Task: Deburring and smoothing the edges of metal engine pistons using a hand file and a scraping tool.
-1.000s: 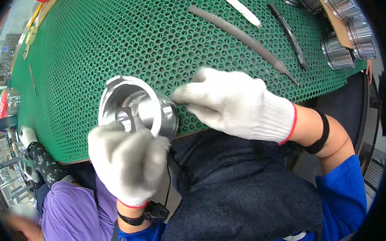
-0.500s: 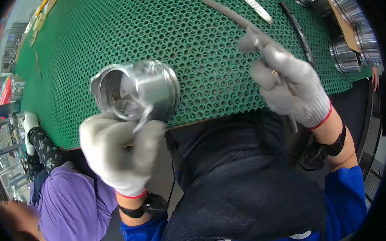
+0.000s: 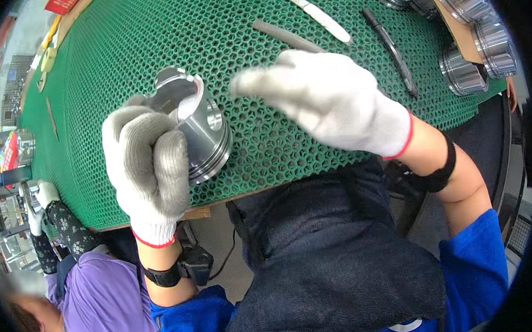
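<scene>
Left hand (image 3: 146, 155) grips the piston (image 3: 202, 142), now tilted more upright; right hand (image 3: 335, 101) has moved nearer, grip unclear.

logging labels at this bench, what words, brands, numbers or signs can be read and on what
None reads clearly.
Red item, far left: print too small and blurred.
Blue shirt: white marks, only partly visible.
Metal cylinder: no text I can make out.

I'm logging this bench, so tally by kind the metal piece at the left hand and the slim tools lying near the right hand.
Silver cylindrical piece, at the left hand: 1
White knife-like tool: 1
Grey rod-shaped tool, partly hidden by the right hand: 1
Black pen-like tool: 1
Total: 4
</scene>
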`<state>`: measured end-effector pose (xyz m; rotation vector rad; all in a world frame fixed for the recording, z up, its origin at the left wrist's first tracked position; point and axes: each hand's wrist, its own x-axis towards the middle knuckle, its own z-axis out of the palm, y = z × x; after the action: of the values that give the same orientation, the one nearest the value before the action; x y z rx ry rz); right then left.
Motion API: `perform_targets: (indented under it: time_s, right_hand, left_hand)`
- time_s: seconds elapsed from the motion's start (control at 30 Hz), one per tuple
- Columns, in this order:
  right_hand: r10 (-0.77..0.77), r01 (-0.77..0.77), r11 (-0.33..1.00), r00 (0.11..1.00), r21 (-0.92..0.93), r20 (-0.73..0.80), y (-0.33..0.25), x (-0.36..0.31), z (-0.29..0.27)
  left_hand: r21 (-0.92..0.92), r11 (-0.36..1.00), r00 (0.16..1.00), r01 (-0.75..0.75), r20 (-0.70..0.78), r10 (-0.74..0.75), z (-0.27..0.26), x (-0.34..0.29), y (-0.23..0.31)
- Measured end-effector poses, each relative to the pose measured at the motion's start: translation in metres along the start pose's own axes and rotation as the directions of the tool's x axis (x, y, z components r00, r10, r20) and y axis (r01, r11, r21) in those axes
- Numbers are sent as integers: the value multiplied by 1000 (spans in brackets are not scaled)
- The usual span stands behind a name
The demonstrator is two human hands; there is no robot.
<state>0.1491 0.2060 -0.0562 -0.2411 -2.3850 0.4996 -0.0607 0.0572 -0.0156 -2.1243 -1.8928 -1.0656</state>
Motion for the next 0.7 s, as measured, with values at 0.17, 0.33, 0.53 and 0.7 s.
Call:
perform_targets:
  time_s: [0.17, 0.33, 0.53, 0.7]
  right_hand:
    - [34, -7, 979, 991, -202, 130, -27, 10, 8]
    - [386, -930, 161, 367, 330, 846, -45, 11, -23]
    - [176, -695, -599, 369, 397, 912, -42, -7, -11]
    - [543, -647, -254, 520, 719, 659, -27, -52, -44]
  left_hand:
    - [-72, 994, 993, 79, -80, -85, -6, -16, 8]
    - [111, 994, 1000, 2, 0, -2, 7, -34, 39]
    - [85, 996, 997, 11, 71, -17, 5, -41, 40]
    - [-461, 857, 860, 229, -316, -400, -10, -67, 9]
